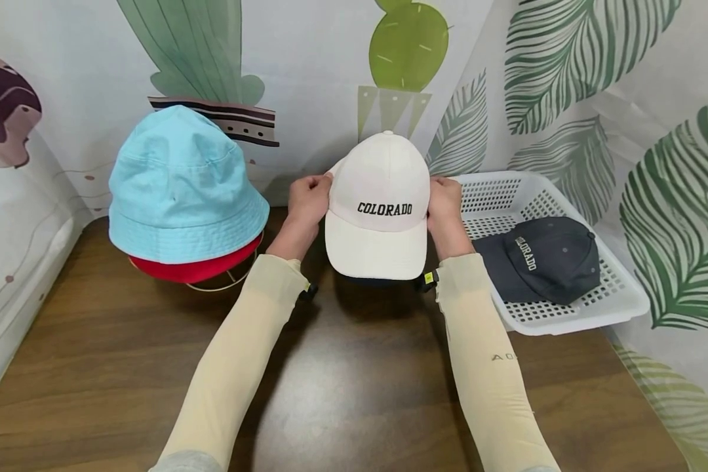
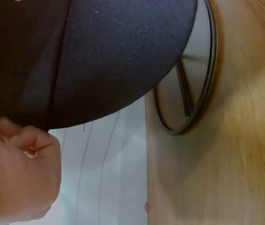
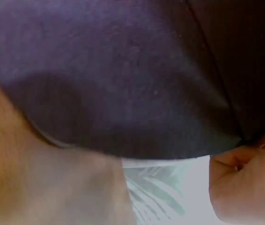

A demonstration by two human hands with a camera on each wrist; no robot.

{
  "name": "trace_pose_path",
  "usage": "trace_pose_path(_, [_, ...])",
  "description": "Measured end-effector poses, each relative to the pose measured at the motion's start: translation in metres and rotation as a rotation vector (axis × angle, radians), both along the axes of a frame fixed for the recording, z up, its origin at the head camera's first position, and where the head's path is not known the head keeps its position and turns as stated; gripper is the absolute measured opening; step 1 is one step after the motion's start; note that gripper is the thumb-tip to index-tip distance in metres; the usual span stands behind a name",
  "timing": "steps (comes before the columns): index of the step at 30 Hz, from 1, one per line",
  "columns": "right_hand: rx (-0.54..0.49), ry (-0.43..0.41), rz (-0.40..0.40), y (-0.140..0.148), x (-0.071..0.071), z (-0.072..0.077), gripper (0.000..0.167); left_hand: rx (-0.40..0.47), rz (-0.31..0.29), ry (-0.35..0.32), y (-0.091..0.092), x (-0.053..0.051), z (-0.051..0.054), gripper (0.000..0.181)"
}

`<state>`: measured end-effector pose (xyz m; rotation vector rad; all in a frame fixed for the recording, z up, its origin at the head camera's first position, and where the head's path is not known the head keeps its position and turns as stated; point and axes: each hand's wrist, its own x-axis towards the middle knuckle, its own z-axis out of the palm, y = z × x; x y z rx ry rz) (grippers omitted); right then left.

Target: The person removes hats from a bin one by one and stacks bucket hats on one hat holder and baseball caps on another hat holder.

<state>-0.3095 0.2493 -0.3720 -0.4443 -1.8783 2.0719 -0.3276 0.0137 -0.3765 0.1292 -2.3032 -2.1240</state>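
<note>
A white baseball cap lettered COLORADO faces me in the head view, its brim forward. My left hand pinches one side of its edge and my right hand pinches the other. Beneath it sits a dark cap, its brim filling much of both wrist views; only a thin dark strip shows in the head view. A metal wire stand with a round base is under the dark brim. Whether the white cap rests fully on the dark one is hidden.
At left, a light blue bucket hat covers a red hat on a wire stand. At right, a white plastic basket holds a dark grey COLORADO cap. All stand on a brown wooden table before a printed curtain.
</note>
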Motion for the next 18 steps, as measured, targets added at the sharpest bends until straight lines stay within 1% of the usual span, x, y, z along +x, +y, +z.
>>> trace_pose_path(4, [0.03, -0.028, 0.008, 0.001, 0.003, -0.001, 0.03, 0.004, -0.005, -0.002, -0.002, 0.001, -0.001, 0.043])
trace_pose_path(6, [0.053, -0.04, 0.006, 0.002, 0.004, -0.002, 0.034, 0.005, -0.007, -0.005, -0.002, 0.001, -0.003, 0.044])
trace_pose_path(9, [0.081, -0.023, -0.013, 0.003, 0.006, -0.005, 0.031, 0.01, -0.005, -0.008, -0.004, 0.002, -0.005, 0.043])
trace_pose_path(11, [0.098, 0.004, -0.026, 0.004, 0.006, -0.008, 0.026, 0.015, -0.001, -0.009, -0.005, 0.002, -0.007, 0.043])
trace_pose_path(13, [0.113, 0.034, -0.034, 0.005, 0.007, -0.01, 0.024, 0.019, -0.004, -0.01, -0.006, 0.002, -0.008, 0.043])
trace_pose_path(15, [0.124, 0.051, -0.028, 0.005, 0.009, -0.012, 0.026, 0.021, -0.006, -0.013, -0.007, 0.003, -0.009, 0.043])
trace_pose_path(18, [0.147, 0.055, -0.013, 0.006, 0.014, -0.013, 0.03, 0.042, -0.006, -0.015, -0.008, 0.005, -0.01, 0.042])
